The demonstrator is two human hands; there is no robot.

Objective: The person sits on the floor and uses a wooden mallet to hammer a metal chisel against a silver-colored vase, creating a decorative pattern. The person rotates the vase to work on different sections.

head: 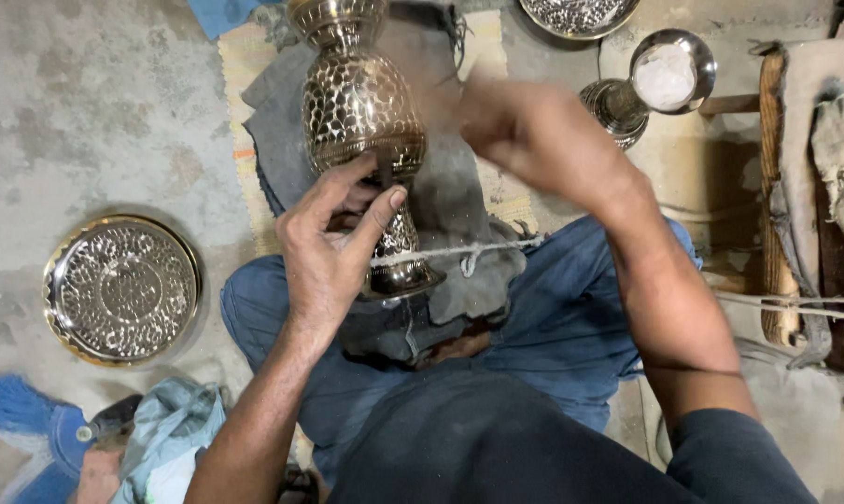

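Seated person in blue trousers, grey cloth lying across the lap on a bare concrete floor. Left hand is gripping the narrow waist of a tall brass vase, thumb and fingers closing round it just above the foot; a pale cord is running across the vase foot beneath the fingertips. Vase surface is hammered in small shiny scales, bulging body lying away from the person. Right hand is blurring beside the vase body; its grip cannot be told. Round hammered brass tray is lying by the floor's left edge. Small steel bowl is holding white powder toward the far right corner
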